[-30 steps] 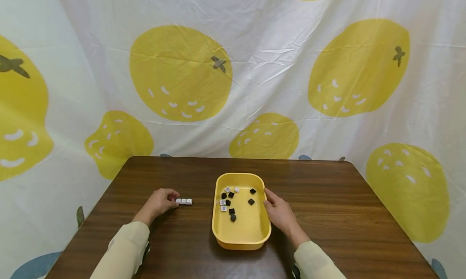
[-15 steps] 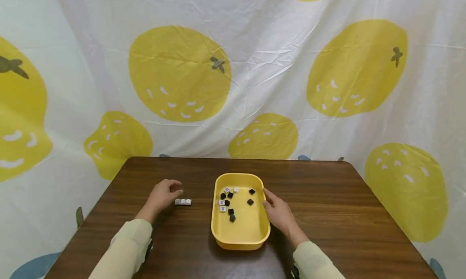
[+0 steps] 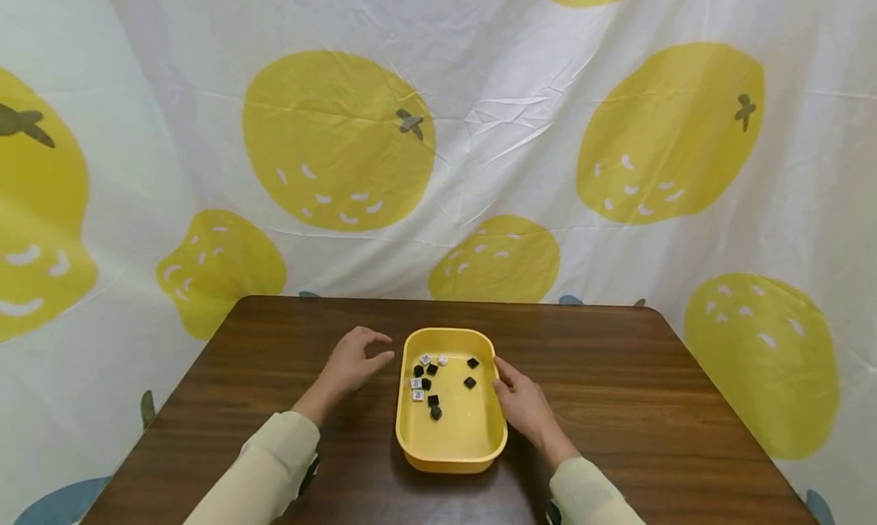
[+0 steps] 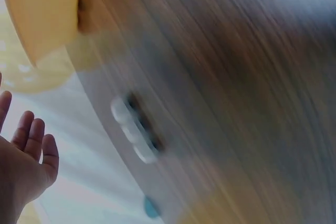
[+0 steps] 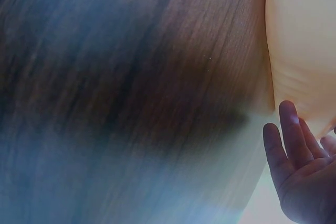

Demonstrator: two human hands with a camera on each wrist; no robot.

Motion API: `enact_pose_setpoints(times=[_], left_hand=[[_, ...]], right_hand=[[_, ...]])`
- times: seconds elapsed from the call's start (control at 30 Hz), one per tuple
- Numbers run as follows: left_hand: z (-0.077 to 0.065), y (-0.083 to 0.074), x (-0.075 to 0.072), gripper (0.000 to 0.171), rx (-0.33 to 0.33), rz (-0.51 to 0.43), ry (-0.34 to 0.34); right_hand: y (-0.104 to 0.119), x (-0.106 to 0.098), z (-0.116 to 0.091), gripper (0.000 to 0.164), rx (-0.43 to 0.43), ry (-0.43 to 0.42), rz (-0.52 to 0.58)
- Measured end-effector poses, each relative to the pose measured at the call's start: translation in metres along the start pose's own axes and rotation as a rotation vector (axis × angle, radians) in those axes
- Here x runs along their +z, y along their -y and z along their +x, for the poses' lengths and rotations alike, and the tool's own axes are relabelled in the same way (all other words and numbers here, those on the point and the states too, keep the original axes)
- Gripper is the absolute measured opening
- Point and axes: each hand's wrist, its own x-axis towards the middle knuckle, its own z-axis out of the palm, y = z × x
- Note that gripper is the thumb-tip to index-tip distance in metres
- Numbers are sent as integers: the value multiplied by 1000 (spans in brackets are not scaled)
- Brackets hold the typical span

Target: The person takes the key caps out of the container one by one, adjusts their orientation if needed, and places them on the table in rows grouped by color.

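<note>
In the head view my left hand hovers just left of the yellow tray, thumb and fingers apart, holding nothing. Three small white keycap-like cubes stand in a row on the table in the left wrist view; the left hand hides them from the head camera. Inside the tray lie several small black cubes and several white ones, mostly along its left side. My right hand rests against the tray's right side, its fingers fairly straight along the outer wall in the right wrist view.
A dark brown wooden table bears the tray. Behind it hangs a white curtain printed with large yellow lemons, reaching down to the table's back edge.
The left hand has let go at the left end of the white row, lifted, and moved right toward the tray. The right hand stays at the tray's side.
</note>
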Motion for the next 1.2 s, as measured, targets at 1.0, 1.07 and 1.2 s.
enact_pose_setpoints(times=[1.0,1.07,1.2], left_hand=[[-5,-50,53,12,-260,264,187],[-5,-52,55,7,-281,298,201],[-4,-52,60,4,-293,368,229]], right_hand=[[-2,2,1,46,-13,-24,40],[-1,2,0,46,-8,-19,48],[0,3,0,46,-1,-27,48]])
